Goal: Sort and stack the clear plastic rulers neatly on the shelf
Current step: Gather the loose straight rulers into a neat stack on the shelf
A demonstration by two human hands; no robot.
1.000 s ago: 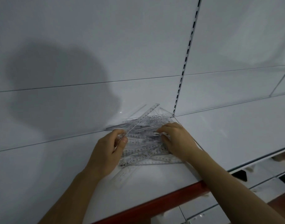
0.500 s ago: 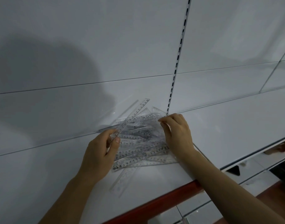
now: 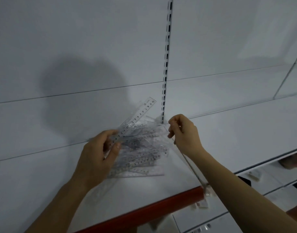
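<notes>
Left hand (image 3: 95, 158): grip pinches one clear ruler (image 3: 137, 117) near its low end, thumb on the near face, fingers behind. The ruler slants up and away from the grip toward the back panel (image 3: 77, 39), lifted off the rest. Likely reason: it is being singled out from the heap so it can be squared up on its own.

Right hand (image 3: 184, 133): fingers curled, grip closed at the far right edge of the ruler pile (image 3: 142, 153). It seems to pinch a clear edge there, but I cannot tell whether that is a ruler or the clear divider (image 3: 191, 167), which runs from just below this grip to the red shelf edge (image 3: 144, 209). Probably it steadies the heap.

The pile lies between the two grips on the white shelf (image 3: 35, 182), rulers crossed at many angles, close to the slotted upright (image 3: 166, 64). Sorting looks early; no neat stack yet.

Writing: printed scale numerals along the lifted ruler, seen mirrored through the plastic. A small round mark sits near its top; unreadable. No brand legible.
</notes>
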